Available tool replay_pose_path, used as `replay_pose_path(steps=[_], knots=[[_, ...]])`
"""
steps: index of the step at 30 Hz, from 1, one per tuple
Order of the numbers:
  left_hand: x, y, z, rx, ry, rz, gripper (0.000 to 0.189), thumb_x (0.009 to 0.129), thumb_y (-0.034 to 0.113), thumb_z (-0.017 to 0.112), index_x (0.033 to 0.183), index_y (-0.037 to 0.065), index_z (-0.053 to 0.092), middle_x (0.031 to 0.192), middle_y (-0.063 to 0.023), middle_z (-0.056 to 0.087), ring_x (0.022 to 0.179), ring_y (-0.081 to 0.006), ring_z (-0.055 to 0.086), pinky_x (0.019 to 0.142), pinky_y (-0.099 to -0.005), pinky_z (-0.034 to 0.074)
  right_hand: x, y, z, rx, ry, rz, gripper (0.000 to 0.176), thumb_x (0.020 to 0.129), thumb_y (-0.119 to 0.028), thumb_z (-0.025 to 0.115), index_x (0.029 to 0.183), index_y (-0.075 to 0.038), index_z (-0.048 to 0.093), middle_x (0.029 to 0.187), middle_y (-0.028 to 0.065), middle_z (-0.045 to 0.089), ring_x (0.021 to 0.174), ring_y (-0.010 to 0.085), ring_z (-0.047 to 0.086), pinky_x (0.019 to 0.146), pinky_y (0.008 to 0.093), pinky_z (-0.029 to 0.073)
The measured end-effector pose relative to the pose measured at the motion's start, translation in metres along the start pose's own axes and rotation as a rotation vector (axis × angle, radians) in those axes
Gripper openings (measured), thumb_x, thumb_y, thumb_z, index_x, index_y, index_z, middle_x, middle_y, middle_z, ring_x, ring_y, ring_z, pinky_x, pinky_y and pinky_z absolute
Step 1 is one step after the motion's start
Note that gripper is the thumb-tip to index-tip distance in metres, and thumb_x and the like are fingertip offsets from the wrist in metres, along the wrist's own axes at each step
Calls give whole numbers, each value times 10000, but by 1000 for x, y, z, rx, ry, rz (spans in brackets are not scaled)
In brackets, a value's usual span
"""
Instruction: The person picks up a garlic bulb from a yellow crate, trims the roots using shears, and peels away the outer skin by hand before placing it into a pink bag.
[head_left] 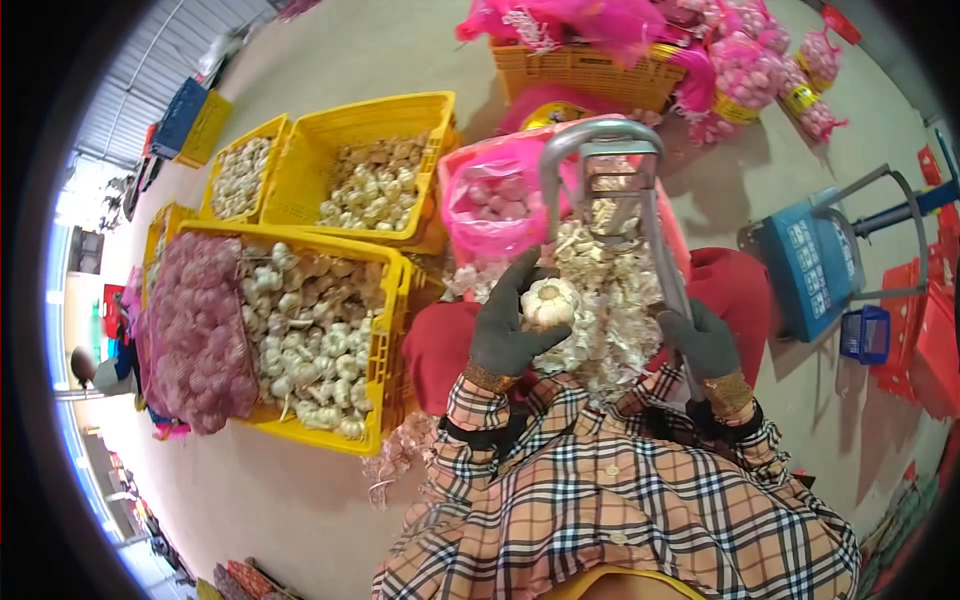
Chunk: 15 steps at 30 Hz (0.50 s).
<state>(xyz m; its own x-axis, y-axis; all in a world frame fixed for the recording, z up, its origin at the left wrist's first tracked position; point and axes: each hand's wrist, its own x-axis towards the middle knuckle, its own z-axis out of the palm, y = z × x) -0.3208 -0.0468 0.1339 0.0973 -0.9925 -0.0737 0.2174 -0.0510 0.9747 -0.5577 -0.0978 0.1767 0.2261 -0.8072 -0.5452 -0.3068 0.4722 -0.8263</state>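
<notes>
My left hand [510, 325], in a dark grey glove, holds a whitish garlic bulb [549, 302] between thumb and fingers. My right hand [702, 342], gloved the same way, is wrapped round the side bar of a grey metal frame tool [663, 245] that stands over my lap. Beneath and between the hands lies a heap of loose garlic skins [605, 325]. Just beyond my left hand, a pink mesh bag [492, 205] with bulbs inside sits in a pink container [462, 152].
Yellow crates [385, 385] of garlic stand at the left, one with a purple net sack [195, 330] on it. Another yellow crate [580, 78] and pink bags [745, 80] are at the top. A blue scale [805, 265] and blue basket [865, 333] stand right.
</notes>
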Motion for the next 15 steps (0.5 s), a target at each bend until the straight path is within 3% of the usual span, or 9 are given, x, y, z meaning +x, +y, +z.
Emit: replay_pose_path(steps=[3,4,7,8,9,11,12,15], knots=[[7,0,14,-199,-85,-16,927,633,57,741,1371,4,183,1254,-137,423,1115,-203,453,900,-303,410,-2,-1,-1,-59,-14,-12,321,827,-304,593,971,-17,579,619,-11,497,523,62,446,468,227,368],[10,-1,12,-150,-139,-15,907,624,-83,660,1372,2,154,1245,-130,429,1141,-200,430,905,-285,408,-1,2,-3,-66,-27,-25,336,830,-318,587,990,-23,572,622,-5,497,522,62,445,473,227,372],[16,-6,14,-123,-157,-3,910,632,-80,651,1374,-10,129,1257,-140,415,1156,-207,417,912,-285,404,-3,0,-2,-49,-42,0,351,829,-329,587,991,-19,566,620,-4,495,517,62,444,469,228,374],[16,-2,20,-155,-92,10,762,667,-27,650,1322,-30,262,1199,-134,471,1077,-188,479,879,-277,420,-4,-3,-2,-48,-45,2,351,829,-329,587,991,-19,566,620,-4,495,517,62,444,469,228,374],[17,-5,18,-155,-92,8,762,667,-27,650,1322,-30,262,1199,-134,471,1077,-188,479,879,-277,420,-5,-6,-3,-45,-61,26,350,829,-327,588,992,-19,563,621,-4,494,516,63,444,467,227,373],[21,-14,13,-314,-2,-270,559,699,35,649,1204,-24,416,1077,-108,547,948,-150,533,809,-257,442,-9,-11,-3,-40,-73,51,349,829,-325,589,993,-19,561,622,-4,494,514,64,444,464,226,372],[22,-17,12,-408,3,-243,411,728,88,642,1098,-8,490,966,-72,584,850,-118,543,742,-235,448,-11,-13,-2,-16,-77,46,343,829,-322,589,994,-22,561,622,-2,492,514,63,444,461,224,372],[27,-21,21,-517,25,-299,452,713,73,658,1118,-15,478,939,-69,582,877,-118,538,737,-242,458,-10,-10,-4,-6,-64,30,337,829,-315,591,994,-23,559,628,1,495,520,67,453,466,225,375]])
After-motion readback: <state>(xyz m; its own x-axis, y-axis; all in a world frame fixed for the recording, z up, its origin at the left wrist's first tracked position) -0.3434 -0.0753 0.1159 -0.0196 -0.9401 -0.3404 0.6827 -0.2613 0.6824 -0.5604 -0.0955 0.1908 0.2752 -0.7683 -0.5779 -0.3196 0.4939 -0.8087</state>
